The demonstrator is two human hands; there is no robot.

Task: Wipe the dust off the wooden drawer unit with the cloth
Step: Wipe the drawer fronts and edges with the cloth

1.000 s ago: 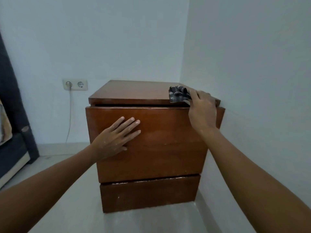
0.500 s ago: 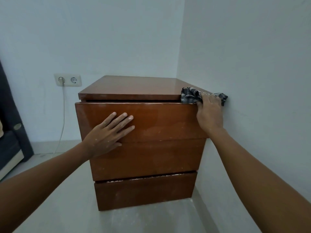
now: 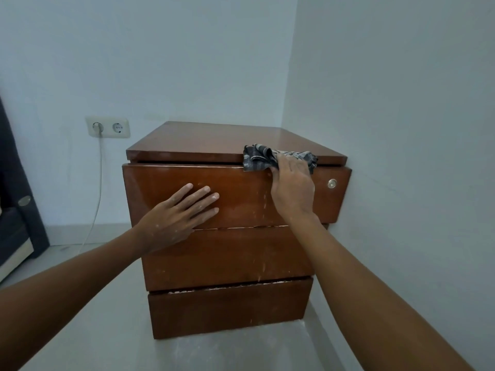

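Single head-worn view, forward and downward, close before the wooden drawer unit [image 3: 233, 199] in a room corner.

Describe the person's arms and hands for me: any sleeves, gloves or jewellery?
Both forearms are bare to the frame edge, with no sleeves showing. The left hand and right hand wear no gloves, rings or watch. Pale, dusty smudges mark the left hand's back and fingertips.

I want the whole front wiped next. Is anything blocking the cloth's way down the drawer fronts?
Only the left hand, pressed flat on the top drawer front of the drawer unit. The right hand holds the cloth at the top's front edge; below it the fronts are bare.
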